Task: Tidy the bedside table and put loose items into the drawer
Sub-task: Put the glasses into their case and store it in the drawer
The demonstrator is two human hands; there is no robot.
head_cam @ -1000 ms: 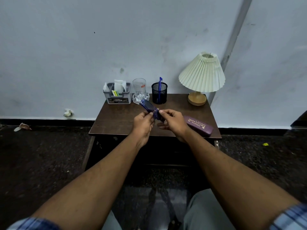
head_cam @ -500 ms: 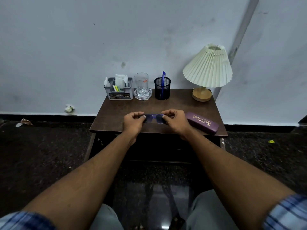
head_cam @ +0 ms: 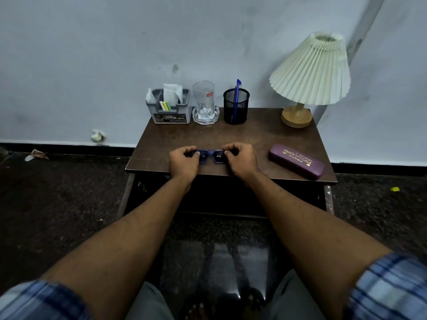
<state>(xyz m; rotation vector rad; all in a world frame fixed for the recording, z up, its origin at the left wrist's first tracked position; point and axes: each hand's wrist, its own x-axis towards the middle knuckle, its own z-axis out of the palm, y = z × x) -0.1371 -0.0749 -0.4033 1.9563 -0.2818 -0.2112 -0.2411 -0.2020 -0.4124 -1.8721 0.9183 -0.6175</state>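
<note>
Head view shows the left hand [head_cam: 183,161] and right hand [head_cam: 241,160] each pinching an end of the blue glasses [head_cam: 211,156] on the bedside table [head_cam: 231,137], the purple case [head_cam: 296,161] closed nearby, so nothing seems stowed yet.

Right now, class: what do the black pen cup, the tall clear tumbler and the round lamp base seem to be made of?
Black pen cup: likely metal mesh, matt; the blue pen shows through. Tall clear tumbler: glass or clear plastic, glossy, see-through. Round lamp base: apparently pale wood, smooth tan.
</note>
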